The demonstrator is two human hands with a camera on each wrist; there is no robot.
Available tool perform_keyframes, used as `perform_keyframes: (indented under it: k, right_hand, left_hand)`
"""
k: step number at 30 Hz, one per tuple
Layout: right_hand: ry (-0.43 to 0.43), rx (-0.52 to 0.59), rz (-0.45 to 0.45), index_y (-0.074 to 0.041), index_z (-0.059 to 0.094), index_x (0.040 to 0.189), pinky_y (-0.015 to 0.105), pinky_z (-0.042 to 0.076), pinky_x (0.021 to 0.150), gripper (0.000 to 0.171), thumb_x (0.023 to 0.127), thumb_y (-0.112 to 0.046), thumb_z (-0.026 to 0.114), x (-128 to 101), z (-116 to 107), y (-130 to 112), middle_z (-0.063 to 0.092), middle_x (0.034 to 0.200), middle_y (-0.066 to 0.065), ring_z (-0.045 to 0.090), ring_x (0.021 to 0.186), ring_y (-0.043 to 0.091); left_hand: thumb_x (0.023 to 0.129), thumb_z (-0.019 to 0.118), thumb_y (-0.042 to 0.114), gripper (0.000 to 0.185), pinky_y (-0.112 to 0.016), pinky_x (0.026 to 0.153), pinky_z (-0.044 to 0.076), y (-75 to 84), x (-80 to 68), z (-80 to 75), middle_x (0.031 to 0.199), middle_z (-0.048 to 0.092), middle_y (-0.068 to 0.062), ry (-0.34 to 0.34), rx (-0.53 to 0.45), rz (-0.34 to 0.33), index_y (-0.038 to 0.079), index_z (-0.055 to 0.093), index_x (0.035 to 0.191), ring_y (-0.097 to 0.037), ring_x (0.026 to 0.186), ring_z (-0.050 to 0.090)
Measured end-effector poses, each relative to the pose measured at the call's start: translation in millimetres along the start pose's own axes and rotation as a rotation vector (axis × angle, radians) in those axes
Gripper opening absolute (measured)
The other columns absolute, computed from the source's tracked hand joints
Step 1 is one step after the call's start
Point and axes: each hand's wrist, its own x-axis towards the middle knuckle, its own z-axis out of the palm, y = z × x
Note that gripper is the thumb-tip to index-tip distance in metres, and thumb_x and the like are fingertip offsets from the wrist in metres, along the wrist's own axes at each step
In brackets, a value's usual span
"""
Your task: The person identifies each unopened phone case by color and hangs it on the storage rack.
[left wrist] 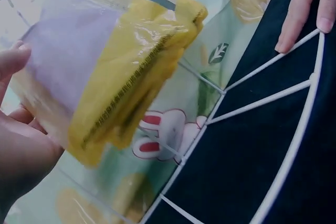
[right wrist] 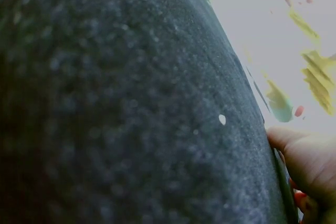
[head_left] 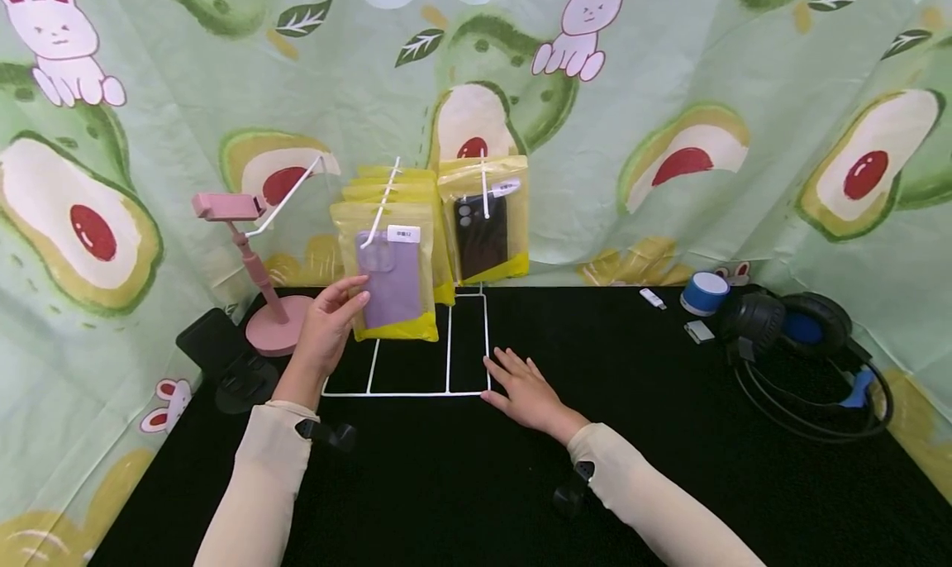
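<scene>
My left hand (head_left: 327, 327) grips the left edge of a yellow packet holding a purple phone case (head_left: 390, 278), hung at the front of the left hook of a white wire rack (head_left: 446, 392). In the left wrist view the same packet (left wrist: 105, 72) fills the upper left, with my thumb (left wrist: 13, 59) on it. More yellow packets (head_left: 394, 183) hang behind it. A packet with a black case (head_left: 483, 232) hangs on the right hook. My right hand (head_left: 521, 385) lies flat on the black tabletop, fingertips at the rack's front right corner.
A pink phone stand (head_left: 256, 302) stands left of the rack, a black object (head_left: 223, 356) by its base. At the right lie black headphones (head_left: 796, 327), a blue round speaker (head_left: 704, 293) and two small white items (head_left: 652, 298). An avocado-print cloth (head_left: 669, 96) backs the table.
</scene>
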Motion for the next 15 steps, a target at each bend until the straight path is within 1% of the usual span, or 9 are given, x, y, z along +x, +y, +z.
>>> perform_keyframes:
  k: [4,7,10,12,15]
  right_hand:
    - [0.006,0.0,-0.001,-0.011,0.037,0.146,0.051,0.013,0.114,0.06,0.096,-0.042,0.05,1,0,2,0.025,0.154,0.014,0.018,0.143,0.029]
    - [-0.002,0.003,0.001,-0.011,0.037,0.146,0.051,0.013,0.114,0.06,0.096,-0.042,0.05,2,0,3,0.023,0.154,0.014,0.017,0.143,0.029]
    - [-0.008,0.003,0.001,-0.011,0.036,0.146,0.052,0.013,0.114,0.06,0.096,-0.042,0.049,3,0,4,0.023,0.155,0.014,0.017,0.143,0.029]
    - [-0.009,0.001,-0.002,-0.012,0.036,0.146,0.052,0.013,0.114,0.06,0.097,-0.042,0.049,3,0,5,0.023,0.155,0.014,0.017,0.143,0.029]
    - [-0.004,-0.002,0.0,-0.011,0.036,0.146,0.052,0.013,0.114,0.06,0.097,-0.042,0.049,2,1,6,0.023,0.155,0.014,0.017,0.143,0.029]
  left_hand:
    - [0.093,0.057,0.004,0.027,-0.021,0.08,0.045,-8.8,-4.2,-13.4,0.097,0.056,0.005,0.008,-0.061,-0.075,0.027,0.072,0.096,-0.009,0.09,0.052]
    - [0.094,0.057,0.007,0.022,-0.025,0.088,0.048,-16.3,-10.9,-27.2,0.109,0.06,0.004,0.01,-0.057,-0.109,0.023,0.07,0.101,-0.011,0.1,0.057]
    - [0.094,0.057,0.009,0.019,-0.027,0.09,0.049,-21.7,-19.7,-41.1,0.112,0.061,0.004,0.014,-0.03,-0.151,0.02,0.067,0.105,-0.01,0.101,0.059]
    - [0.095,0.057,0.013,0.017,-0.027,0.089,0.049,-23.4,-26.4,-47.3,0.111,0.062,0.006,0.02,-0.021,-0.204,0.021,0.067,0.106,-0.008,0.099,0.059]
    - [0.095,0.057,0.018,0.015,-0.028,0.088,0.048,-25.6,-37.3,-50.0,0.109,0.064,0.009,0.002,-0.028,-0.337,0.023,0.065,0.107,-0.008,0.099,0.059]
